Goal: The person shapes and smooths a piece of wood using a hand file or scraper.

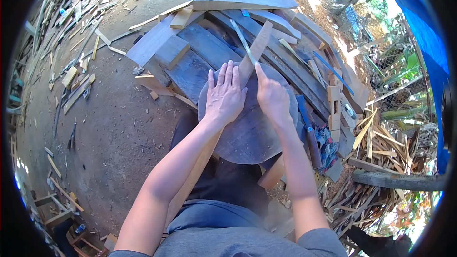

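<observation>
A round wooden board [247, 138] rests over my lap. Across it slants a long, shaped wooden piece [261, 40], whose near end runs down past my left forearm. My left hand [225, 93] lies flat with fingers stretched forward, pressing on this piece and the board. My right hand [273, 94] is closed around the near end of a long narrow tool [240, 35], index finger pointing along it. The tool is pale and straight, like a file or knife, and crosses over the wooden piece just ahead of my fingers. Its grip is hidden in my fist.
Ahead lie dark planks [209, 43] and a curved board [243, 2]. To my right are a handled tool [312, 145], a blue strip [333, 71], a notched block [334, 109] and crumpled cloth [326, 147]. Wood scraps [78, 93] litter the dirt floor; a blue tarp [426, 33] hangs right.
</observation>
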